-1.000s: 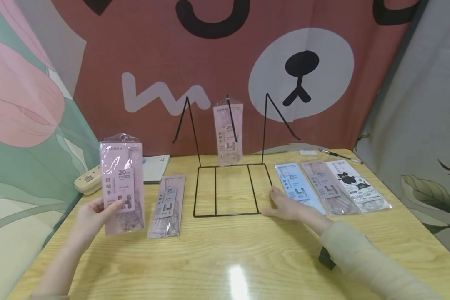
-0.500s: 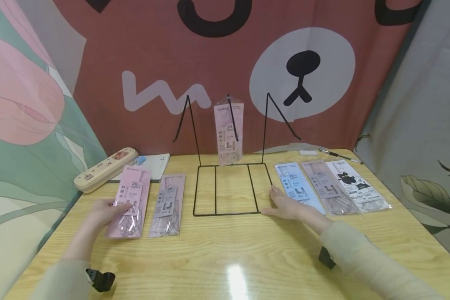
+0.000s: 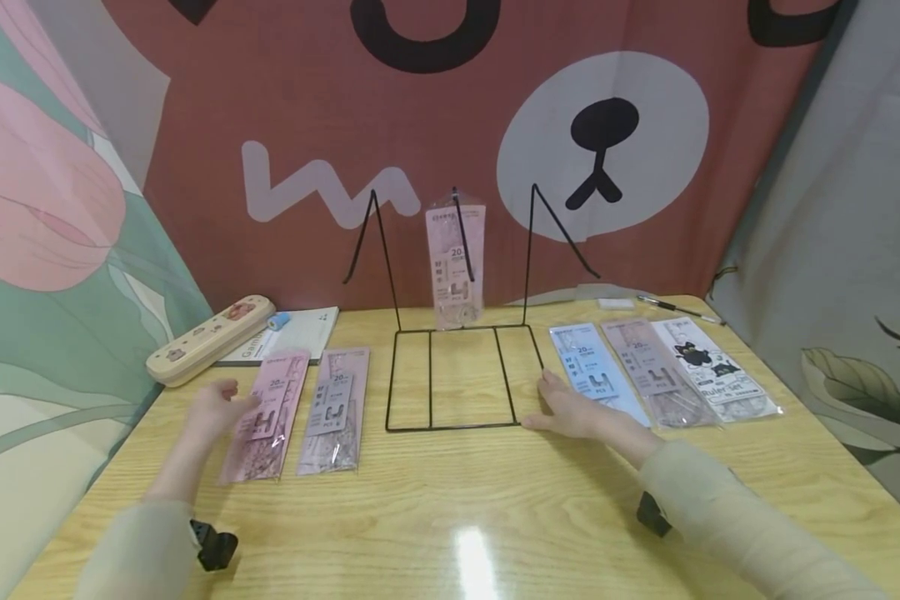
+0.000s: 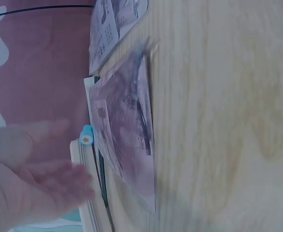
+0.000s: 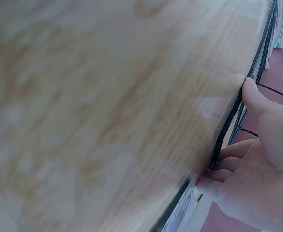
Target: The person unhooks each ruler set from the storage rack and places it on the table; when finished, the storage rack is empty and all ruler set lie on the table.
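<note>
A black wire display rack (image 3: 430, 379) stands mid-table with three hooks on top. One pink ruler set (image 3: 450, 242) in clear packaging hangs from its middle hook. My right hand (image 3: 570, 412) grips the rack's right front base corner, thumb on the front wire and fingers at the side; the right wrist view shows the thumb (image 5: 255, 96) against the black wire. To the left, my left hand (image 3: 213, 412) hovers beside a pink ruler set (image 3: 273, 417) lying on the table, fingers loose and holding nothing. In the left wrist view this packet (image 4: 124, 125) lies apart from the hand (image 4: 39, 183).
Another pink ruler set (image 3: 335, 412) lies just left of the rack. Right of it lie a blue set (image 3: 592, 371), a pink set (image 3: 656, 375) and a white cat-print set (image 3: 708, 367). Behind are a cream pencil case (image 3: 210, 340), a notebook (image 3: 311, 333) and a pen (image 3: 678, 310).
My left hand has lowered the pink ruler set onto the table at the left, let go of it and lifted slightly away. The right hand has stayed at the rack.
</note>
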### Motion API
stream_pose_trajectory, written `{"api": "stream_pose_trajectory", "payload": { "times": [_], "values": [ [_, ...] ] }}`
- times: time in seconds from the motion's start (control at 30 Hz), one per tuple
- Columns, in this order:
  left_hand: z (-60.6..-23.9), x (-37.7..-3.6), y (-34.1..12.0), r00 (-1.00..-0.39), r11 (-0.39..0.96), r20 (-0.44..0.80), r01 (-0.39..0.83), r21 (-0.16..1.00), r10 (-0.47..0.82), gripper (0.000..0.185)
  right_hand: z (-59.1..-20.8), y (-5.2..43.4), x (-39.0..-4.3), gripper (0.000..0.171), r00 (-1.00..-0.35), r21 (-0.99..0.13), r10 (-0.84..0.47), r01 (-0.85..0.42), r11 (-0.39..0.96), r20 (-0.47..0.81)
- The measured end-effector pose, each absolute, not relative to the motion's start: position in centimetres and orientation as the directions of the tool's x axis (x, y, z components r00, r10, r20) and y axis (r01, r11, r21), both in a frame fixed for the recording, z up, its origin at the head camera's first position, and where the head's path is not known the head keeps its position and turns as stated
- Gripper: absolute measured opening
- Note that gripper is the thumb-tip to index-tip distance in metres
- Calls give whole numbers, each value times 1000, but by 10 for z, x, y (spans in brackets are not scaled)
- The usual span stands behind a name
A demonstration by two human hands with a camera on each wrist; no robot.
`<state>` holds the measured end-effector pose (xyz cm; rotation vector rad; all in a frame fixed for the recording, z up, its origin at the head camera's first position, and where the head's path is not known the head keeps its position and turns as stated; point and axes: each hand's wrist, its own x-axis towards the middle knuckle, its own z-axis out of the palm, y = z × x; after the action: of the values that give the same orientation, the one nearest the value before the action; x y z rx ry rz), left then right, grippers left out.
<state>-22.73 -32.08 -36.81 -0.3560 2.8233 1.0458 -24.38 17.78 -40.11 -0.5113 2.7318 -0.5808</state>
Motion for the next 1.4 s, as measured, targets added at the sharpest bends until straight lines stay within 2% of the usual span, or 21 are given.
{"api": "stream_pose_trajectory", "payload": {
  "times": [0.23,0.4,0.73,0.97,1.4],
  "values": [
    [-371,-243,-300,-999,713,-1,-37,701,-52,74,-401,178,-245,90,-891,-438,-402,-281,854,-212],
    [-369,-260,-271,-999,679,7,-20,733,-36,79,-402,177,-244,91,-892,-439,-397,-275,855,-215],
    [-362,-300,-199,-994,636,55,101,765,93,74,-403,178,-244,90,-891,-443,-406,-286,850,-203],
    [-352,-324,-145,-976,504,146,209,838,162,70,-403,180,-244,88,-889,-448,-419,-304,841,-184],
    [-347,-348,-85,-990,315,101,126,941,93,72,-402,178,-243,88,-892,-447,-409,-292,845,-191]
  ]
}}
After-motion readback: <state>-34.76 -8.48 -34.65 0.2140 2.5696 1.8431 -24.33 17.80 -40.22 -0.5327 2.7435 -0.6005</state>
